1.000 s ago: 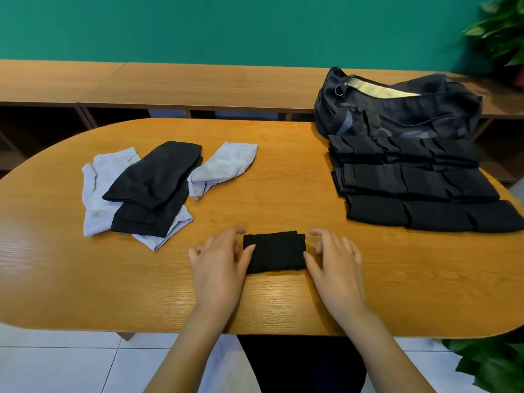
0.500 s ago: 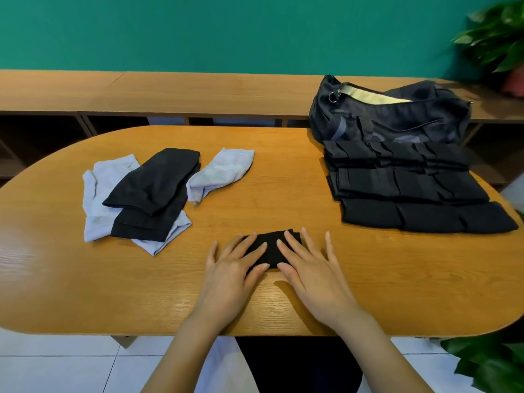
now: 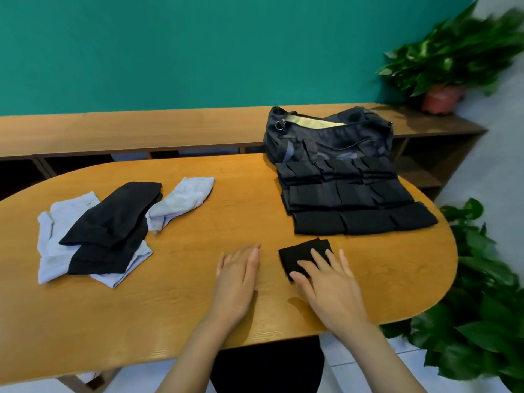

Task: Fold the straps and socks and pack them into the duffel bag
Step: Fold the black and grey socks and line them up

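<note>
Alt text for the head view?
A person's right hand lies flat on a folded black cloth on a wooden table, left hand open beside it. Rows of folded black pieces sit before a duffel bag at right; grey and black socks lie at left.

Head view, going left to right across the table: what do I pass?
sock pile → lone grey sock → left hand → folded black cloth → right hand, resting on that cloth → leafy plant

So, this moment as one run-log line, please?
right hand: flat on folded black piece | left hand: open, left of piece | duffel bag: behind folded black rows
</note>
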`<state>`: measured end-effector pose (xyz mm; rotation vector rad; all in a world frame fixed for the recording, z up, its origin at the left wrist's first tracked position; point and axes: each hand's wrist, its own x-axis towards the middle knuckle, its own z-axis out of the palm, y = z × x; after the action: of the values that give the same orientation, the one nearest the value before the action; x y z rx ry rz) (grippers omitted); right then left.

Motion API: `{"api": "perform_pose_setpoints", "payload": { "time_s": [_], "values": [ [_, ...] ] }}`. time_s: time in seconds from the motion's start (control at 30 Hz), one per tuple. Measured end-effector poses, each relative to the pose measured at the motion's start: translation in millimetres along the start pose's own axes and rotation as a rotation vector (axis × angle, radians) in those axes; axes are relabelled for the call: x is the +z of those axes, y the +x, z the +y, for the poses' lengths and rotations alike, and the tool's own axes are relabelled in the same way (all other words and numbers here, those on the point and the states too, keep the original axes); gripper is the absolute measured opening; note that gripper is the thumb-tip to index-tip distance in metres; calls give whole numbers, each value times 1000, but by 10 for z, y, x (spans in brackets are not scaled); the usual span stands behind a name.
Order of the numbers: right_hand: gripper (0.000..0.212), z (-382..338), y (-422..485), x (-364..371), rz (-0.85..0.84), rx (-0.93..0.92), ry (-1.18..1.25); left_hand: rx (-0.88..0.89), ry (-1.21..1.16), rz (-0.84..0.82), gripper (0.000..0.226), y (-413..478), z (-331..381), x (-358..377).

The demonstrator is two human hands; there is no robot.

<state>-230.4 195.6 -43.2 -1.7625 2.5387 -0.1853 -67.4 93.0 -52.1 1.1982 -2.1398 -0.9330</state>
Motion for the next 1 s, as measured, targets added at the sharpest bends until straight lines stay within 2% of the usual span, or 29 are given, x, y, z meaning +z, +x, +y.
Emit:
{"api": "perform_pose_setpoints", "payload": {
  "time_s": [0.2,0.33,0.43,0.6,0.73,0.87,1.0],
  "values": [
    [116,906,-174,-72,113,313,-19,80,79,-118,64,74,329,529],
    [88,1418,-200,-114,63,465,-34,107,158,-186,51,140,480,844],
    [71,1711,-114,-137,24,538,5,134,178,-199,51,147,553,973],
    [62,1998,108,-103,47,520,100,148,191,-185,53,147,572,1001],
    [63,2034,184,-109,32,496,70,158,193,-176,63,161,546,984],
    [64,1852,180,-187,106,407,11,167,196,-162,63,178,550,941],
    [64,1436,246,-284,142,262,8,149,177,-126,50,222,536,796]
  ]
}}
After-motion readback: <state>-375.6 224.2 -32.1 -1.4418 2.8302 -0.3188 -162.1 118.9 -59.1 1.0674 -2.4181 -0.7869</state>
